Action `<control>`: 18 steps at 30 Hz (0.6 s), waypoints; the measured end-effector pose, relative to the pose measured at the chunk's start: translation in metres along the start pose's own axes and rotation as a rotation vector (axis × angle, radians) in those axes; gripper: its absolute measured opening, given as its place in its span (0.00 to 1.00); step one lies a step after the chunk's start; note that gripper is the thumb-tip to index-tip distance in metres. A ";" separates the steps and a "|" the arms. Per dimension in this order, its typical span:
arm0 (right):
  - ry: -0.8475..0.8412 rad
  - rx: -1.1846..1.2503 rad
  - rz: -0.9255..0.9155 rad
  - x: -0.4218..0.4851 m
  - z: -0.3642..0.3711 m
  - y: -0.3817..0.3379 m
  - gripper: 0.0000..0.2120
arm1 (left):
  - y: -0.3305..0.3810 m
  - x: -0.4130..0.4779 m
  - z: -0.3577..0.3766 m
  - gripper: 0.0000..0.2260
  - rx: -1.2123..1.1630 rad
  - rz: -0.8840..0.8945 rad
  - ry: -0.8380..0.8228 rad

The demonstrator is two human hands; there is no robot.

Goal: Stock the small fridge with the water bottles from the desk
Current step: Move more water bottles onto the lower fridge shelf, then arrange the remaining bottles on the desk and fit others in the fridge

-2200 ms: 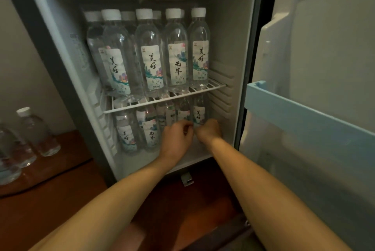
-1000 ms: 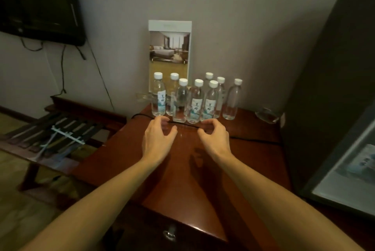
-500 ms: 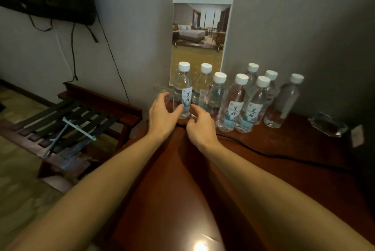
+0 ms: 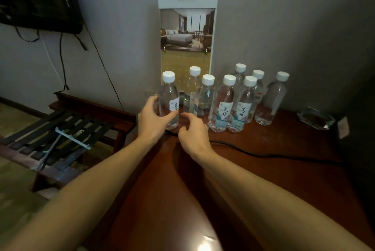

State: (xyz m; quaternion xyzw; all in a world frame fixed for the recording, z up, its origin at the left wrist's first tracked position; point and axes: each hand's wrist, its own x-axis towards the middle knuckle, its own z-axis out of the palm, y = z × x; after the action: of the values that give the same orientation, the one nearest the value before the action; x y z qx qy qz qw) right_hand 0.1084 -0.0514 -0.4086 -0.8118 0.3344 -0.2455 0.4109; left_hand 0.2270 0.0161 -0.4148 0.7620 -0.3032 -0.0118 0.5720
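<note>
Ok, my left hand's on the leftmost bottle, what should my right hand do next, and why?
Probably ease the right hand forward and close it round the neighbouring bottle. The left hand wraps the leftmost bottle, thumb across its front; the right hand's fingers curl loosely on nothing, just short of that neighbour, so both could then lift together.

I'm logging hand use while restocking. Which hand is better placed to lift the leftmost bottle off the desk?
Left. The left hand curls round the leftmost bottle, thumb across its front, fingers on its far side. The right hand sits beside it, lower, holding nothing.
</note>
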 end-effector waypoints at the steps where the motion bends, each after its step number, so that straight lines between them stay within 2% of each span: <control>1: 0.011 0.007 -0.006 -0.006 -0.004 -0.002 0.23 | 0.005 -0.010 -0.005 0.21 0.001 0.004 0.022; 4: 0.010 0.030 -0.045 -0.028 -0.021 -0.012 0.24 | 0.026 -0.036 -0.021 0.19 -0.011 0.021 0.058; 7: -0.013 0.048 -0.114 -0.053 -0.040 -0.027 0.28 | 0.052 -0.056 -0.037 0.18 -0.070 0.038 0.030; 11: 0.018 0.089 -0.166 -0.092 -0.079 -0.040 0.31 | 0.096 -0.082 -0.052 0.18 -0.136 0.093 -0.044; 18: 0.126 0.080 -0.189 -0.175 -0.156 -0.036 0.34 | 0.159 -0.161 -0.040 0.10 -0.262 0.164 -0.221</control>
State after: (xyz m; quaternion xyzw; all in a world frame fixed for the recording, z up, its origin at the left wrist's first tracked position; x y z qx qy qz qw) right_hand -0.0989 0.0163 -0.3160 -0.8056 0.2716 -0.3467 0.3964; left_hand 0.0389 0.1020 -0.3144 0.6480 -0.4208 -0.0881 0.6286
